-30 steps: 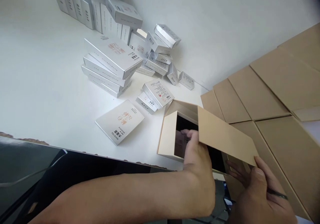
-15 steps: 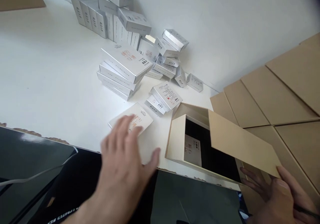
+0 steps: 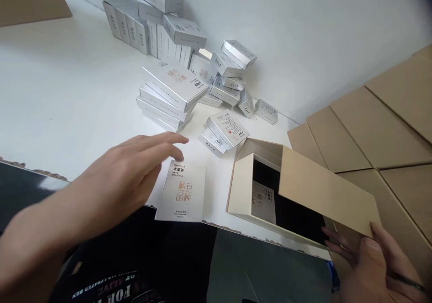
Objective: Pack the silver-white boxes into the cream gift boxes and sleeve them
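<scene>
One white bench [image 3: 101, 105], front edge ragged. Several brown cartons [image 3: 357, 129], at right. One cream box [image 3: 241, 190], black-lined, flap [image 3: 324, 190] raised. Right hand [image 3: 378, 258]: thumb and fingers pinching the flap's end. Left hand [image 3: 135, 168]: fingers loosely apart, thumb hidden; contact cannot be told. One flat WHITE TEA packet [image 3: 184, 197]: at the bench's front edge, right of the left hand's fingertips, this hand nearer; long axis running front to back.
</scene>
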### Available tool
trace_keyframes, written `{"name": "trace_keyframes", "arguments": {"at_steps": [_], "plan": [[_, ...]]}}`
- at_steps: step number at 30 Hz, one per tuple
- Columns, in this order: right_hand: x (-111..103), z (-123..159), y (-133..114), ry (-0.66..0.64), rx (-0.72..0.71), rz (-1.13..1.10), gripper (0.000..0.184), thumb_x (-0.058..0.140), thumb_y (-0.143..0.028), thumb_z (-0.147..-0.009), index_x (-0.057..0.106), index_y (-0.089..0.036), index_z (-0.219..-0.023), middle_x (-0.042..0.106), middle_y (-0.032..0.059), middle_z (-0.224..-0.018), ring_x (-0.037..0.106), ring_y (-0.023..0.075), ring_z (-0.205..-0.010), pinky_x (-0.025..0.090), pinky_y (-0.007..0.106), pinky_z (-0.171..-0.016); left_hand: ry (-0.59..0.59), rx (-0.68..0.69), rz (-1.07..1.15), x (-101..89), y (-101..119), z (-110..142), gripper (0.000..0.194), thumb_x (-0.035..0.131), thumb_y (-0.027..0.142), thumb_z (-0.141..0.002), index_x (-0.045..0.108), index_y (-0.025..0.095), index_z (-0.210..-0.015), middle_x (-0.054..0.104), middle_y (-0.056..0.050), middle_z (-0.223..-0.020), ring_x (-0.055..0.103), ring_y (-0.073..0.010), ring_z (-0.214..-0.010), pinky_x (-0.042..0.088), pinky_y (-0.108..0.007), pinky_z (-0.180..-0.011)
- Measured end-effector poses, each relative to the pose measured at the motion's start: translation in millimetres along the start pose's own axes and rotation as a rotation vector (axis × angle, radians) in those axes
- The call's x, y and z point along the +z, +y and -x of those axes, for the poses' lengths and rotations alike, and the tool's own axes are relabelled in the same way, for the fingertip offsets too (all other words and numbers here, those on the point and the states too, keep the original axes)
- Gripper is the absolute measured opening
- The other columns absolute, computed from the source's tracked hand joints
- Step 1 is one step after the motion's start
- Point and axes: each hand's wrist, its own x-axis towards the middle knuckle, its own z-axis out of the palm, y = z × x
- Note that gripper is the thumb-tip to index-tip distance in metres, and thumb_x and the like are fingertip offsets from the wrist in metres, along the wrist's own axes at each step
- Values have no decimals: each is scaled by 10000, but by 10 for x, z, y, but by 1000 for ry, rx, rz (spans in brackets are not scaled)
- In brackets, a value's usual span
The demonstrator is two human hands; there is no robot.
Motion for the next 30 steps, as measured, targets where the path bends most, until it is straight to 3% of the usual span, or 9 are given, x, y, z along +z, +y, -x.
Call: {"name": "trace_keyframes", "arguments": {"at_steps": [2, 5, 8, 10, 14, 17, 20, 26, 30], "plan": [[32, -5, 11, 6, 13, -19, 524, 639, -349, -750, 721, -240, -1256, 691, 103, -825, 731, 359, -803, 580, 666, -821, 141, -206, -51, 58, 253, 16, 236, 418, 372, -1041, 571, 219, -1134, 709, -83, -1143, 704, -258, -1011, 580, -418, -820], [51, -27, 60, 2, -26, -32, 512, 644, -337, -758, 721, -244, -1256, 697, 101, -840, 736, 349, -782, 602, 621, -782, 80, -197, -248, 315, 621, 58, 748, 634, 750, -819, 541, 95, -1168, 660, -252, -1187, 690, -404, -1006, 602, -526, -748], [32, -48, 110, -12, -53, -29, 498, 648, -332, -778, 714, -264, -1267, 708, 90, -849, 742, 317, -760, 626, 510, -712, 23, -177, -347, 535, 783, 40, 751, 877, 533, -624, 537, 57, -1094, 592, -333, -1260, 684, -434, -977, 612, -525, -724], [18, -46, 114, -8, -46, -33, 493, 655, -333, -785, 711, -268, -1271, 711, 81, -844, 745, 295, -753, 629, 452, -691, 9, -165, -332, 563, 759, 11, 660, 835, 340, -606, 515, 59, -1110, 591, -312, -1258, 699, -360, -872, 613, -456, -678], [23, -19, 80, 11, -61, -16, 472, 658, -317, -796, 719, -256, -1260, 719, 80, -857, 740, 259, -727, 629, 394, -673, -83, -116, -270, 378, 534, 51, 543, 680, 356, -714, 463, 135, -1159, 595, -225, -1271, 594, -179, -559, 488, -344, -468], [40, -12, 81, 6, -73, -52, 478, 658, -302, -795, 716, -237, -1265, 728, 81, -875, 738, 235, -715, 624, 344, -644, -208, -111, -217, 194, 383, 119, 266, 544, 268, -828, 474, 216, -1079, 672, -96, -1034, 637, -241, -677, 459, -356, -536], [41, -19, 95, 3, -67, -75, 474, 655, -285, -795, 719, -225, -1261, 722, 64, -842, 737, 220, -692, 622, 320, -625, -176, -116, -133, 115, 395, 114, 319, 548, 255, -816, 485, 233, -1128, 682, -67, -986, 645, -251, -739, 459, -352, -553], [-19, -86, 34, 161, -91, -208, 374, 604, -210, -764, 791, -201, -1088, 691, 36, -679, 675, 204, -561, 545, 330, -498, -39, 171, 214, 396, 1007, -176, 411, 571, 177, -705, 573, 252, -1110, 634, -116, -1251, 617, -291, -1137, 539, -432, -891], [-35, -133, 4, 253, -131, -215, 326, 595, -204, -720, 811, -224, -963, 674, 16, -616, 628, 211, -490, 509, 371, -455, -97, 278, 69, 581, 1412, -543, 329, 621, 164, -758, 633, 268, -1069, 655, -147, -1208, 603, -342, -1134, 500, -546, -935]]}}
